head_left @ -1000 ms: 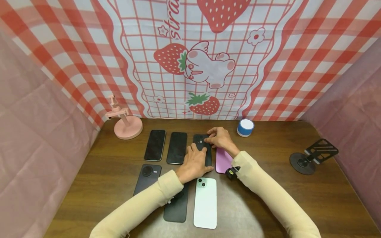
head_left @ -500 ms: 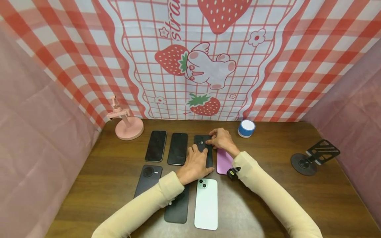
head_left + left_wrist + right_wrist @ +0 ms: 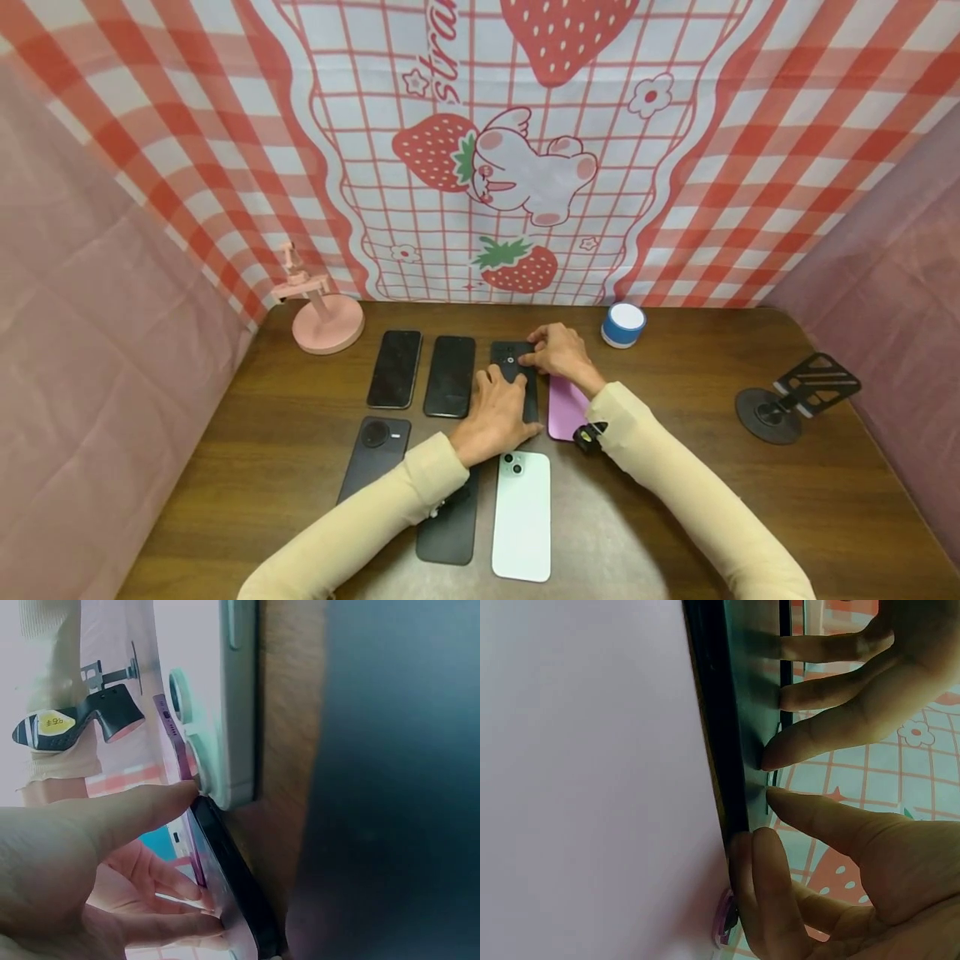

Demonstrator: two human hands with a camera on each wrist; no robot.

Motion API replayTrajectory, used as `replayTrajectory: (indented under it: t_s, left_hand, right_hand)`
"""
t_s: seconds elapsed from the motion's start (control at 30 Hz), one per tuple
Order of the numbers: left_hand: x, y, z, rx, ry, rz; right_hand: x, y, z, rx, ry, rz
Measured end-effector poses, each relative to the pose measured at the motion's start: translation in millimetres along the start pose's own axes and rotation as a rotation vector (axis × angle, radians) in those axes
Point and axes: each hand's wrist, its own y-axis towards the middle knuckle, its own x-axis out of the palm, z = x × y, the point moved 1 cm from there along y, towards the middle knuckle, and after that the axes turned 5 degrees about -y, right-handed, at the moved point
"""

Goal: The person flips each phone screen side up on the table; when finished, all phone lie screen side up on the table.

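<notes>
A black phone (image 3: pixel 531 402) lies back up in the far row, its camera end away from me. Spread fingers of my left hand (image 3: pixel 497 415) touch its back, and the thumb reaches its near end. At its far right side is my right hand (image 3: pixel 561 352): in the right wrist view the thumb (image 3: pixel 802 814) meets the back while curled fingers (image 3: pixel 769 870) press the side edge. Partly beneath the right wrist sits a purple phone (image 3: pixel 564 412). A mint-green phone (image 3: pixel 522 525) with two lenses lies nearer me, close to my left thumb (image 3: pixel 161 806).
Two phones with dark screens, one at the left (image 3: pixel 395 369) and another beside it (image 3: pixel 450 377), continue the far row. Under my left forearm are a grey phone (image 3: pixel 371 458) and a dark phone (image 3: pixel 447 537). A pink stand (image 3: pixel 327 323), blue-white cylinder (image 3: pixel 622 325) and black stand (image 3: pixel 768 415) stand farther out.
</notes>
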Motion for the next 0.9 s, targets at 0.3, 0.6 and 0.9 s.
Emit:
replayTrajectory:
  t_s: [0.3,0.6,0.9]
  left_hand:
    - [-1.3,2.6,0.6,-0.030,-0.038,-0.031]
    - [-1.4,3.5,-2.8,-0.003,-0.067,-0.027]
    - [-1.8,3.4,-6.1,0.013,-0.094,-0.032]
  right_hand:
    - [-1.7,0.4,1.1,-0.011,0.000,-0.016]
    - [-1.9,2.2,5.5,-0.014,0.091,-0.048]
    - [-0.4,5.2,10.0,-0.015,0.192,-0.073]
